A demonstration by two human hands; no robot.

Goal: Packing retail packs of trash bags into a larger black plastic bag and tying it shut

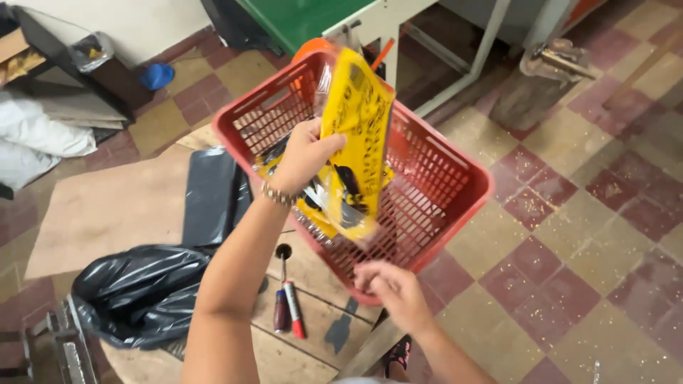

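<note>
A red plastic basket is tilted toward me above a wooden work surface. My left hand is raised inside the basket and grips a yellow plastic package with black print, held upright. More yellow packages lie in the basket under it. My right hand holds the near rim of the basket. A bead bracelet circles my left wrist.
A full black rubbish bag sits at the left, a flat black bag behind it. A screwdriver and a red marker lie on the wood. A green table on a white frame stands beyond. The floor is chequered tile.
</note>
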